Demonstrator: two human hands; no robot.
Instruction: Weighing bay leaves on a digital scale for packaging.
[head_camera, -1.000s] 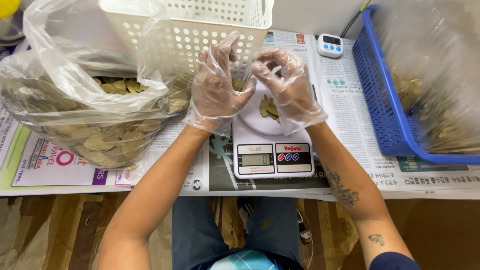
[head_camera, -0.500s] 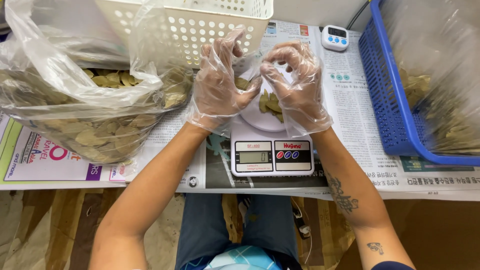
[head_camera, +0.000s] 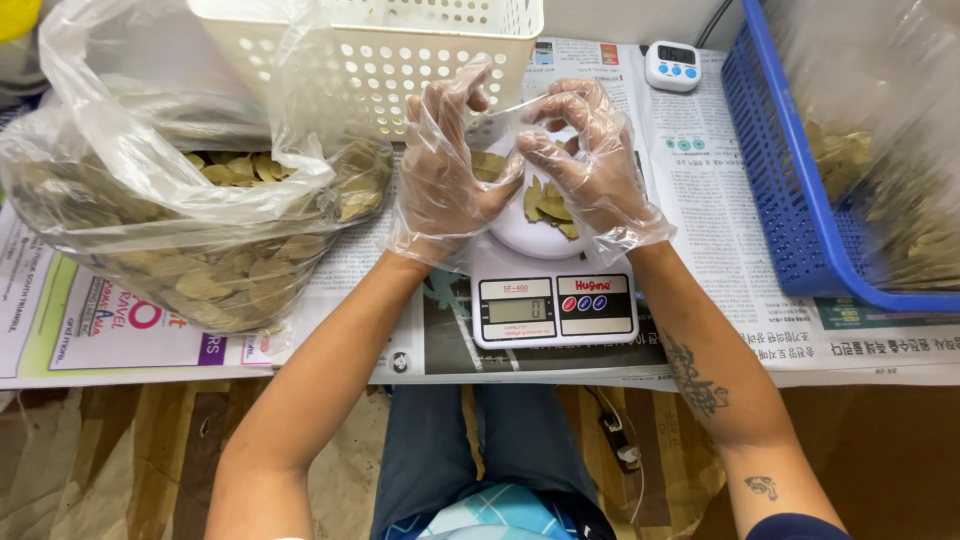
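A small clear plastic bag (head_camera: 520, 130), thin and crinkled, is pinched at its top between 2 hands in loose disposable gloves, above a white digital scale (head_camera: 553, 300) near the desk's front edge. The left hand (head_camera: 445, 165) and right hand (head_camera: 585, 160) each close fingertips on the film. Dry, oval olive-brown leaves (head_camera: 548, 205) lie in the scale's round dish. Toward the left edge slumps a large clear sack of leaves (head_camera: 190, 215); behind stands a perforated white basket (head_camera: 400, 50), and a blue mesh basket (head_camera: 780, 170) sits at right.
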